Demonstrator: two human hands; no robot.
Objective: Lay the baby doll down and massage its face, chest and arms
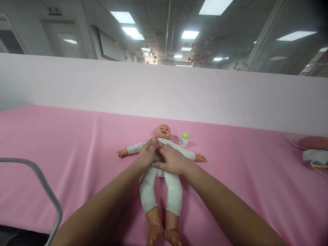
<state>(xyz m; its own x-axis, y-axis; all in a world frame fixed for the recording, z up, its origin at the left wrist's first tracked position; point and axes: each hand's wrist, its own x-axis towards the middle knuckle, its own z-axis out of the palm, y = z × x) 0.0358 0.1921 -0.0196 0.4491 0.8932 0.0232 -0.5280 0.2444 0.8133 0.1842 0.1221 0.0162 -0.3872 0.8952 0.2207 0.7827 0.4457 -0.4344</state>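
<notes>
Two hands (148,153) (172,158) laid on doll (173,187), fingers together | jar (183,140) near far edge of surface (246,167): could be toppled if brushed

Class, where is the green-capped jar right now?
In the head view, the jar stands upright on the pink sheet, to the right of the doll's head.

A doll (174,191) is laid on a sheet (84,143) beneath two hands (171,159). Right of its head, a jar (183,140) is placed.
</notes>
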